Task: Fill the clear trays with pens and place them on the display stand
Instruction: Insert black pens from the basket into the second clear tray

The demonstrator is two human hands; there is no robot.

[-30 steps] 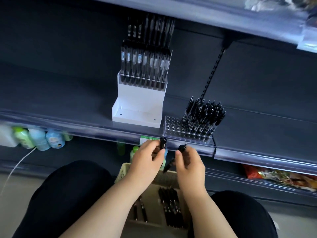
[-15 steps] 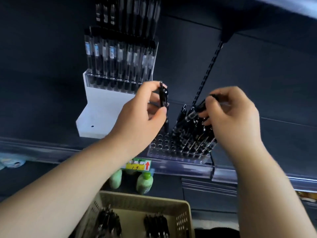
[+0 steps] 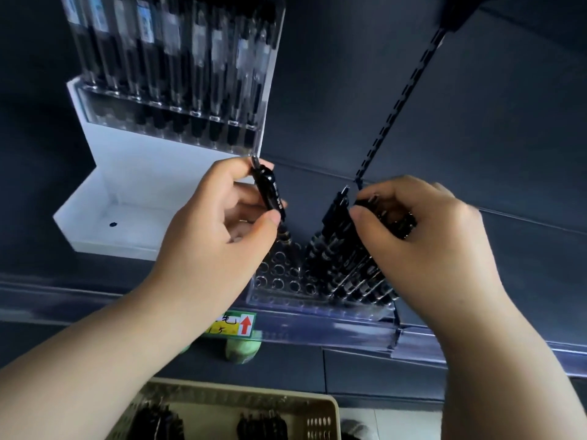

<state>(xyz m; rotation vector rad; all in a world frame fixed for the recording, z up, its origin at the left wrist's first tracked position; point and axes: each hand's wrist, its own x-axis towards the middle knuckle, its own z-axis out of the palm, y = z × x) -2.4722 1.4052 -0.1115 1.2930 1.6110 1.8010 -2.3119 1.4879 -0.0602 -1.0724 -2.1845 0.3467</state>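
Here the left hand (image 3: 219, 236) pinches a black pen (image 3: 270, 193) between thumb and curled fingers. It holds the pen tilted, with the tip pointing down at the empty holes on the left side of the clear tray (image 3: 286, 300), most likely so it can drop straight into a free slot. The right hand (image 3: 422, 239) is curled as well, thumb and fingers closed round a second pen (image 3: 384, 217) at the top of the standing pens (image 3: 349, 271). Blur hides whether that pen is already seated or only being steered in. Both hands work close over the tray, which sits at the front edge of the dark shelf (image 3: 476, 281). Its right part is packed and its left rows are still open, so by my reckoning the filling is well along but not done. Just to the left stands the white display stand (image 3: 143, 185), whose upper step already carries a filled tray (image 3: 178, 74), while its lower step is bare, seemingly waiting for this one. Below, near the person, a beige basket (image 3: 320, 408) holds more bundles of pens, kept within easy reach.
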